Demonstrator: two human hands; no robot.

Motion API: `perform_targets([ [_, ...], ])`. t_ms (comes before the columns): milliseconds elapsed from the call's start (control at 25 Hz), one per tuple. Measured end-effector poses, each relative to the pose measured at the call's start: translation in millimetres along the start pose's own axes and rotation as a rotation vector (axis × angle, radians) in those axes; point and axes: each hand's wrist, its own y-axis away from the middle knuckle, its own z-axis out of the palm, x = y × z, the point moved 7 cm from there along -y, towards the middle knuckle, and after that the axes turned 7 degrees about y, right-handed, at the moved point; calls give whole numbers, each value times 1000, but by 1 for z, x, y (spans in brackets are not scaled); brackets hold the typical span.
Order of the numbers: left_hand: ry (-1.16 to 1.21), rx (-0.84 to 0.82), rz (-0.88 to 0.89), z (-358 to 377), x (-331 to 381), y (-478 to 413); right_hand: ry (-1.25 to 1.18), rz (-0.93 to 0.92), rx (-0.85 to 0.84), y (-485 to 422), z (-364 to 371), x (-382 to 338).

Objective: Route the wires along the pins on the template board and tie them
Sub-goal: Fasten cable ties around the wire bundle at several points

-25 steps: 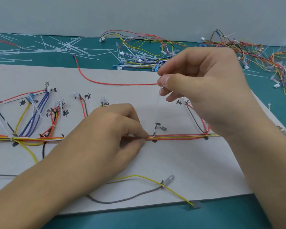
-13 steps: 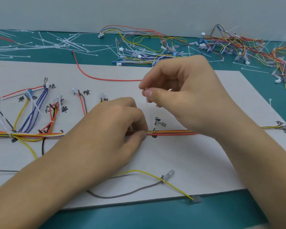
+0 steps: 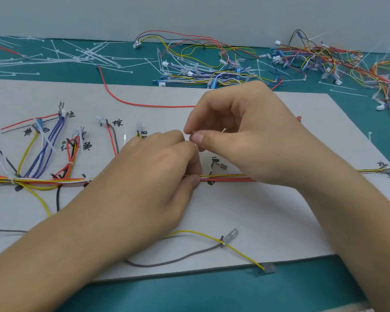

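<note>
A grey template board (image 3: 245, 221) lies on the teal table, with a bundle of red, yellow and white wires (image 3: 225, 177) running left to right across its middle. My left hand (image 3: 153, 174) pinches the bundle between thumb and fingers at the board's centre. Just above it, my right hand (image 3: 241, 136) pinches a thin clear cable tie (image 3: 223, 130), whose end pokes out behind the fingers. The tie's lower part is hidden by both hands. At the left, branch wires (image 3: 45, 147) fan up to labelled ends, tied with white ties.
A loose yellow wire (image 3: 241, 253) and grey wire (image 3: 178, 258) cross the board's near edge. A red wire (image 3: 126, 101) curves over the far side. Spare cable ties (image 3: 77, 57) lie at the back left, heaps of wire harnesses (image 3: 212, 70) at the back and right.
My right hand has come down and leftward, from well above the bundle to just above my left hand's fingertips, bringing the tie with it. My left hand stays on the bundle.
</note>
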Motion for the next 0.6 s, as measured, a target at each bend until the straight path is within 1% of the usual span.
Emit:
perform_targets([
  [320, 1, -90, -9, 2, -1, 0, 29, 42, -65, -1, 5, 6],
  [600, 77, -13, -42, -4, -5, 0, 74, 73, -56, -1, 3, 8],
])
